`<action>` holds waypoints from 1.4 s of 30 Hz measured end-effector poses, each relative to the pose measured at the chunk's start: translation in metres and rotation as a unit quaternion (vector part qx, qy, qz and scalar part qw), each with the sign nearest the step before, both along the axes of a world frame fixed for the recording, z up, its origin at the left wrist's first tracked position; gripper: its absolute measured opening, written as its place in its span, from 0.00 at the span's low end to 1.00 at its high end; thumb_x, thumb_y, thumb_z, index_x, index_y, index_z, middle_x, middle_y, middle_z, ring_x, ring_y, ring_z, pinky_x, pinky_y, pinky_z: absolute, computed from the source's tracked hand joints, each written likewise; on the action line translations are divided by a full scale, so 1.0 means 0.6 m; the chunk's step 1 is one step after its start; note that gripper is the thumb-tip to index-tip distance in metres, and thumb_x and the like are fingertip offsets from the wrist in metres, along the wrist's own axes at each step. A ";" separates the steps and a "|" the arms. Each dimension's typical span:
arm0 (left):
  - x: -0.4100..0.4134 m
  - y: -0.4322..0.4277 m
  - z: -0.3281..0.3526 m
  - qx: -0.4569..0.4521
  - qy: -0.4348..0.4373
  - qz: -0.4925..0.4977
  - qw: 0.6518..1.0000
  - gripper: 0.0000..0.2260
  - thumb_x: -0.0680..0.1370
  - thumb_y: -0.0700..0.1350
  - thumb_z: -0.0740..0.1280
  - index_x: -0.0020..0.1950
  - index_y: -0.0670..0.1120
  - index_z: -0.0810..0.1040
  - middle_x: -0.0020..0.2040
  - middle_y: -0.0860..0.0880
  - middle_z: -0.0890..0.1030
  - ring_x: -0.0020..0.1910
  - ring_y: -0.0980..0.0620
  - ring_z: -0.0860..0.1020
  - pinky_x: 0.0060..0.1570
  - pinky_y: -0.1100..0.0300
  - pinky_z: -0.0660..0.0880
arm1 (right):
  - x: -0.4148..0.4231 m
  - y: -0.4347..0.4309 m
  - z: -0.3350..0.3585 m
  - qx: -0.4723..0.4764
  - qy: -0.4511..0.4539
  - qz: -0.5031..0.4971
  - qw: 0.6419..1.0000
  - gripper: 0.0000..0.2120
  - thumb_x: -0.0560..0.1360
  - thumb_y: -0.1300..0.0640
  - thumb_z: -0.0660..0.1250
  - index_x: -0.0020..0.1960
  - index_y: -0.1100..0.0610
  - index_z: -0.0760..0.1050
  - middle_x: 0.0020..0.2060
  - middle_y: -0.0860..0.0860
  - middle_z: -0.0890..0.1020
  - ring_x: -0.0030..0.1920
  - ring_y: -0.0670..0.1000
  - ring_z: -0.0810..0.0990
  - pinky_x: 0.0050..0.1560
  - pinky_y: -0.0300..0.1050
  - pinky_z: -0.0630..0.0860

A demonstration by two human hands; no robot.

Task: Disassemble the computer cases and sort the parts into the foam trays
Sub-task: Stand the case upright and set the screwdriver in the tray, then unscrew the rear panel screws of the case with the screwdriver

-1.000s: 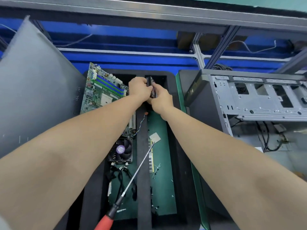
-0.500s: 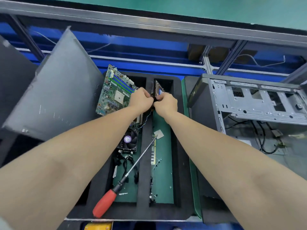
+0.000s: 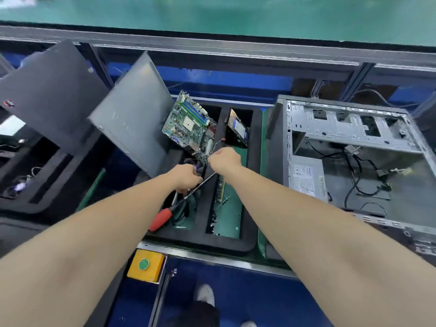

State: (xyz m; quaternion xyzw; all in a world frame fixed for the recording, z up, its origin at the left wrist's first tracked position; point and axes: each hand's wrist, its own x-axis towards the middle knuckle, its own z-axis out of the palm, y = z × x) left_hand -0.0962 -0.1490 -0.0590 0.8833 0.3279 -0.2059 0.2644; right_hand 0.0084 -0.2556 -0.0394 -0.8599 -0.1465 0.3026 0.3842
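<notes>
A black foam tray (image 3: 200, 240) lies in front of me. A hard drive (image 3: 237, 129) stands tilted in its far right slot, with no hand on it. The green motherboard (image 3: 188, 123) leans in the far left slot. My left hand (image 3: 186, 177) hovers with curled fingers over the cooler fan (image 3: 199, 166), beside the shaft of a red-handled screwdriver (image 3: 161, 219) that lies across the tray. Whether that hand holds anything is hidden. My right hand (image 3: 225, 160) is a fist just below the hard drive, and nothing shows in it. The opened computer case (image 3: 342, 128) stands to the right.
A grey side panel (image 3: 132, 119) leans left of the tray, with a darker panel (image 3: 52, 95) behind it. A memory stick (image 3: 220, 187) and several small screws lie in the right compartment. A yellow button box (image 3: 145, 265) sits on the bench's front edge.
Both hands have let go of the hard drive and pulled back toward me. The drive stays standing in its slot. My head has drawn back, showing more of the bench.
</notes>
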 end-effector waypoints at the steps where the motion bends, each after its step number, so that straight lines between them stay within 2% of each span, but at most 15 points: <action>1: -0.013 -0.008 -0.008 0.012 0.011 -0.013 1.000 0.15 0.82 0.51 0.64 0.40 0.43 0.77 0.36 0.44 0.81 0.34 0.44 0.79 0.45 0.54 0.80 | -0.010 -0.011 0.000 -0.006 0.007 0.003 1.000 0.08 0.78 0.60 0.65 0.39 0.56 0.75 0.42 0.55 0.78 0.35 0.54 0.71 0.34 0.43 0.68; 4: -0.038 -0.024 -0.036 0.060 0.010 -0.043 0.997 0.15 0.84 0.50 0.64 0.48 0.40 0.81 0.49 0.41 0.85 0.51 0.41 0.81 0.51 0.55 0.74 | -0.027 -0.041 0.000 -0.018 0.035 0.013 0.999 0.05 0.77 0.59 0.67 0.47 0.60 0.79 0.43 0.56 0.79 0.39 0.56 0.75 0.41 0.47 0.77; 6: -0.048 -0.029 -0.047 0.067 -0.017 -0.043 0.997 0.11 0.84 0.47 0.63 0.49 0.41 0.79 0.51 0.40 0.84 0.55 0.39 0.80 0.52 0.54 0.74 | -0.029 -0.055 -0.004 -0.018 0.055 0.008 0.998 0.09 0.78 0.58 0.67 0.53 0.63 0.81 0.45 0.58 0.80 0.41 0.58 0.77 0.49 0.52 0.83; 11: -0.052 -0.037 -0.022 -0.012 -0.162 0.109 0.981 0.11 0.83 0.43 0.59 0.42 0.44 0.73 0.39 0.44 0.79 0.36 0.44 0.79 0.30 0.58 0.72 | -0.050 -0.065 0.008 0.017 0.090 -0.033 0.995 0.03 0.78 0.61 0.62 0.46 0.59 0.69 0.45 0.59 0.77 0.33 0.56 0.75 0.37 0.47 0.77; 14: -0.024 -0.050 0.032 -0.205 -0.267 0.230 0.913 0.06 0.81 0.38 0.60 0.47 0.44 0.75 0.35 0.44 0.74 0.22 0.49 0.73 0.26 0.61 0.67 | -0.076 -0.062 0.026 0.032 0.116 -0.001 0.993 0.12 0.84 0.51 0.61 0.59 0.59 0.72 0.52 0.59 0.81 0.39 0.58 0.82 0.40 0.49 0.81; 16: 0.003 -0.061 0.076 -0.267 -0.311 0.257 0.875 0.09 0.81 0.35 0.57 0.51 0.45 0.75 0.38 0.43 0.75 0.26 0.49 0.73 0.30 0.60 0.67 | -0.092 -0.062 0.044 0.056 0.116 0.014 0.992 0.19 0.86 0.44 0.58 0.64 0.59 0.71 0.52 0.57 0.82 0.42 0.58 0.83 0.44 0.52 0.83; 19: 0.045 -0.097 0.141 -0.332 -0.359 0.264 0.832 0.12 0.82 0.33 0.54 0.49 0.45 0.74 0.37 0.45 0.73 0.33 0.49 0.71 0.36 0.57 0.68 | -0.103 -0.079 0.079 0.143 0.119 -0.011 0.982 0.17 0.86 0.45 0.57 0.62 0.59 0.68 0.50 0.61 0.80 0.39 0.62 0.85 0.44 0.61 0.85; 22: 0.079 -0.148 0.192 -0.379 -0.377 0.259 0.805 0.13 0.82 0.32 0.55 0.47 0.44 0.76 0.33 0.45 0.74 0.32 0.47 0.71 0.40 0.56 0.69 | -0.096 -0.130 0.126 0.174 0.054 -0.049 0.982 0.10 0.86 0.46 0.58 0.57 0.53 0.66 0.48 0.60 0.80 0.28 0.56 0.81 0.31 0.50 0.81; 24: 0.094 -0.189 0.213 -0.393 -0.383 0.226 0.805 0.12 0.83 0.34 0.58 0.49 0.44 0.79 0.36 0.45 0.77 0.34 0.48 0.74 0.40 0.59 0.71 | -0.087 -0.176 0.155 0.140 -0.019 -0.061 0.988 0.09 0.85 0.47 0.58 0.59 0.52 0.68 0.47 0.58 0.82 0.27 0.56 0.81 0.31 0.51 0.82; 27: 0.102 -0.261 0.233 -0.338 -0.419 0.130 0.833 0.08 0.84 0.41 0.64 0.59 0.43 0.82 0.45 0.46 0.81 0.40 0.51 0.78 0.37 0.62 0.73 | -0.072 -0.258 0.185 0.088 -0.117 -0.079 0.986 0.09 0.84 0.51 0.58 0.50 0.53 0.73 0.39 0.56 0.82 0.25 0.56 0.83 0.26 0.49 0.81; 30: 0.107 -0.325 0.236 -0.226 -0.419 0.007 0.879 0.11 0.85 0.45 0.60 0.55 0.47 0.83 0.50 0.48 0.84 0.45 0.50 0.80 0.41 0.60 0.75 | -0.045 -0.346 0.200 0.004 -0.205 -0.098 0.974 0.07 0.80 0.56 0.62 0.46 0.51 0.76 0.38 0.56 0.84 0.28 0.58 0.85 0.29 0.52 0.83; 33: 0.119 -0.374 0.214 -0.060 -0.344 -0.143 0.926 0.14 0.84 0.43 0.55 0.58 0.54 0.79 0.59 0.47 0.81 0.45 0.47 0.78 0.44 0.56 0.73 | -0.019 -0.423 0.199 -0.072 -0.229 -0.089 0.967 0.03 0.80 0.55 0.66 0.50 0.52 0.78 0.40 0.55 0.85 0.27 0.55 0.85 0.30 0.50 0.84; 35: 0.127 -0.397 0.185 0.034 -0.262 -0.191 0.945 0.16 0.84 0.48 0.56 0.69 0.58 0.74 0.66 0.44 0.76 0.54 0.44 0.77 0.59 0.50 0.71 | -0.012 -0.464 0.189 -0.109 -0.206 -0.068 0.970 0.08 0.81 0.52 0.68 0.50 0.56 0.79 0.40 0.57 0.85 0.29 0.58 0.86 0.32 0.55 0.85; 38: 0.132 -0.405 0.139 0.140 -0.215 -0.198 0.946 0.25 0.81 0.58 0.54 0.78 0.56 0.65 0.75 0.48 0.68 0.75 0.47 0.65 0.72 0.41 0.57 | -0.017 -0.503 0.166 -0.130 -0.185 -0.024 0.974 0.17 0.82 0.46 0.68 0.46 0.61 0.78 0.37 0.60 0.86 0.32 0.61 0.87 0.38 0.61 0.86; 42: 0.134 -0.394 0.101 0.168 -0.218 -0.174 0.945 0.30 0.80 0.65 0.49 0.80 0.55 0.60 0.81 0.51 0.57 0.82 0.51 0.49 0.73 0.32 0.51 | -0.018 -0.520 0.146 -0.107 -0.218 -0.005 0.970 0.21 0.83 0.45 0.66 0.35 0.55 0.69 0.30 0.54 0.79 0.34 0.61 0.85 0.44 0.60 0.85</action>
